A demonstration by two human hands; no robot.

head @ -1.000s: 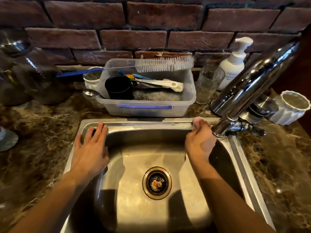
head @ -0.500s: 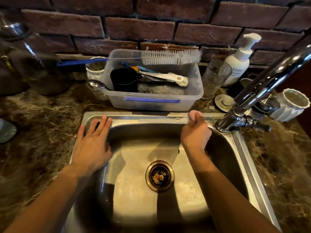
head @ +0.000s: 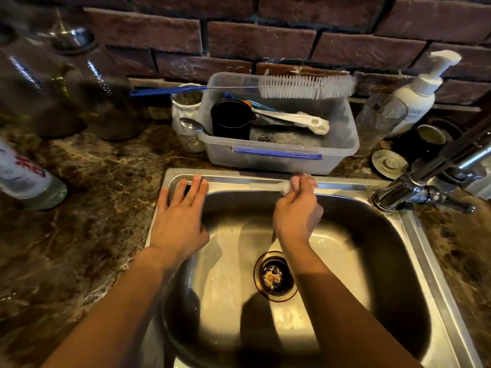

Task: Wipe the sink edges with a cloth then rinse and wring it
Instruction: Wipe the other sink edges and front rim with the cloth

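Right hand [head: 296, 208] is clenched round a bunched pale cloth [head: 303, 181] and presses it on the back rim of the stainless sink [head: 350, 185]. The cloth sticks out past the fingertips, with a pale streak on the rim just left of it. Left hand [head: 180, 221] is flat, fingers straight, palm down on the sink's back-left corner. It holds nothing and is well left of the cloth.

Surface: brown marbled countertop [head: 101, 187] around the sink, dark red brick wall [head: 260, 41] behind.

Drain [head: 275, 277] is below the right wrist, with debris in the strainer. Faucet [head: 414, 187] is right of the right hand, near but apart. Just beyond the right hand is a clear plastic tub [head: 265, 163], with a bottle brush [head: 305, 87] across its top and a black cup [head: 229, 123] inside. Pump bottle [head: 414, 102] and drinking glass [head: 377, 123] stand right of the tub.

Count: 2 hands, 1 cloth, 1 sink, 1 drain, 1 faucet, 1 tub, 1 brush, 1 pump bottle.
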